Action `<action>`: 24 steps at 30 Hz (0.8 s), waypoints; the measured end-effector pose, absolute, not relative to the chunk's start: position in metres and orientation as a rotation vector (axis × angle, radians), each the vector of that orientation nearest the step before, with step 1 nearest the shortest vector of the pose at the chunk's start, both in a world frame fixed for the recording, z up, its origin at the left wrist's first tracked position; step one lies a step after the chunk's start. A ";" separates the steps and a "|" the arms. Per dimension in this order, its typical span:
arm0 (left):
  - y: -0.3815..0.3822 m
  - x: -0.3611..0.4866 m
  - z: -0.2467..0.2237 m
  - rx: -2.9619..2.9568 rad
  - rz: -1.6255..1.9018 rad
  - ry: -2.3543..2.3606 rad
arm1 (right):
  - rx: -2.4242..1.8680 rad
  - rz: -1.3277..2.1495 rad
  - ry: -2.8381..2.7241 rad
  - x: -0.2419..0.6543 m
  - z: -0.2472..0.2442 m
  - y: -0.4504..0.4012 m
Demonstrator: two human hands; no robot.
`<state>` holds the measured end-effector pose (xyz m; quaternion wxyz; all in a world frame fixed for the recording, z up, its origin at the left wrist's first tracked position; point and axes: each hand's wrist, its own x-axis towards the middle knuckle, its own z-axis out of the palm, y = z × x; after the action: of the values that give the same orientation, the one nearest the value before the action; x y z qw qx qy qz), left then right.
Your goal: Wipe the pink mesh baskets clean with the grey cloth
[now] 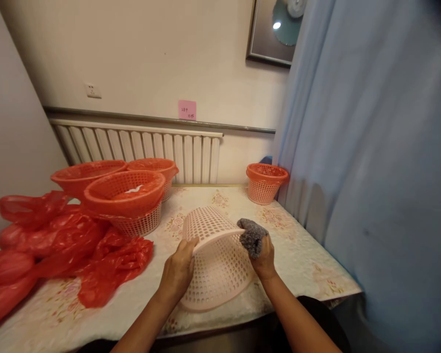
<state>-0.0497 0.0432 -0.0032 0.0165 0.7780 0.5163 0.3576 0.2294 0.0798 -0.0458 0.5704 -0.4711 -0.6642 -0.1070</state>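
Observation:
A pale pink perforated plastic basket (220, 274) lies tipped on its side near the table's front edge, its open mouth facing me. My left hand (180, 267) is closed around the left part of its rim. In my right hand (263, 257) is a bunched grey cloth (253, 237), pressed against the right part of the rim. The fingertips of the right hand are partly hidden by the cloth.
Red-lined baskets (127, 201) stand at the back left, beside a heap of red plastic bags (62, 240). Another red-lined basket (265, 184) stands at the back right, near a blue curtain (353, 147). A floral cloth covers the table (297, 264); a radiator (191, 157) is behind.

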 end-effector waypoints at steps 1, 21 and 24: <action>0.043 -0.052 -0.006 2.411 1.127 1.604 | -1.120 -0.192 -1.482 0.231 -0.056 0.080; 0.046 -0.094 -0.030 2.271 1.472 1.687 | -1.105 -0.188 -1.558 0.201 -0.011 0.063; 0.047 -0.077 -0.007 2.439 1.398 1.561 | -1.057 -0.373 -1.981 0.188 0.035 0.062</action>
<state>-0.0771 0.0473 -0.0071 -0.0371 0.7579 0.4851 0.4346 0.1881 0.0616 0.0347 0.4193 -0.4216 -0.7901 -0.1486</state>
